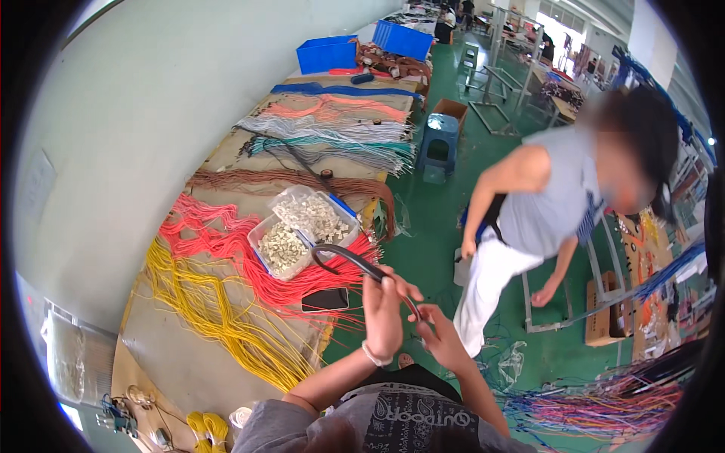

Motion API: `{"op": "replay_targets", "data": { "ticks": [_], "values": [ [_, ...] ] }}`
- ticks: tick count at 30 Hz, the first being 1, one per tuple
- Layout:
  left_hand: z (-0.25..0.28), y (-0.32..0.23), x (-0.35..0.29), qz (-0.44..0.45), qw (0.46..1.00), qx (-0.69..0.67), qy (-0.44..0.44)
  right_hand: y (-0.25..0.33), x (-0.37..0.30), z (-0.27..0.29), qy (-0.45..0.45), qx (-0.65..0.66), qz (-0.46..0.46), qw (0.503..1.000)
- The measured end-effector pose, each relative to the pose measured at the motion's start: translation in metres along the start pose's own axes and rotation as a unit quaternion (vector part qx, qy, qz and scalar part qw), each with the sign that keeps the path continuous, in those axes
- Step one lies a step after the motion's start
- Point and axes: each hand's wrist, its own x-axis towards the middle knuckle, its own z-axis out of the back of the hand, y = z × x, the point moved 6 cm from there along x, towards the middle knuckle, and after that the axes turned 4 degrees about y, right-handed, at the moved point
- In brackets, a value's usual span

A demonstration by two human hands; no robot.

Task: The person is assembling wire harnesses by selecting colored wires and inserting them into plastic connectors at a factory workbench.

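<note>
Black cable (355,260) gripped by both hands beside two clear trays (283,245) of connectors.

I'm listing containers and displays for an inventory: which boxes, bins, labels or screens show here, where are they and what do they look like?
Phone: dark blank screen, flat on red wires on the table.
Two clear plastic tubs: mid-table, holding small pale parts.
Two blue crates: rectangular, at the table's far end.
Cardboard box: open, brown, on the floor past a blue stool.
Cardboard box: brown, on the floor at right.
</note>
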Motion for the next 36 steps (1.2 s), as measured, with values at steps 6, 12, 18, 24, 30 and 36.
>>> {"op": "replay_targets", "data": {
  "ticks": [6,12,18,24,30,36],
  "values": [
    [0.008,0.002,0.007,0.003,0.998,-0.068,-0.010,0.002,0.000,-0.009,-0.026,-0.164,0.024,0.986],
    [0.002,0.021,-0.003,0.123,0.991,-0.020,0.039,0.022,0.017,-0.004,-0.038,-0.104,0.039,0.993],
    [0.008,0.042,0.028,0.102,0.992,-0.054,0.045,-0.067,0.003,0.006,-0.081,-0.142,-0.049,0.985],
    [-0.011,0.090,0.031,0.130,0.986,-0.039,0.094,-0.075,-0.012,0.027,-0.182,-0.221,-0.046,0.957],
    [-0.041,0.105,0.019,0.198,0.973,-0.065,0.098,-0.029,-0.049,0.049,-0.249,-0.224,-0.106,0.936],
    [-0.077,0.118,0.011,0.241,0.956,-0.092,0.140,0.002,-0.065,0.078,-0.317,-0.206,-0.089,0.922]
  ]
}}
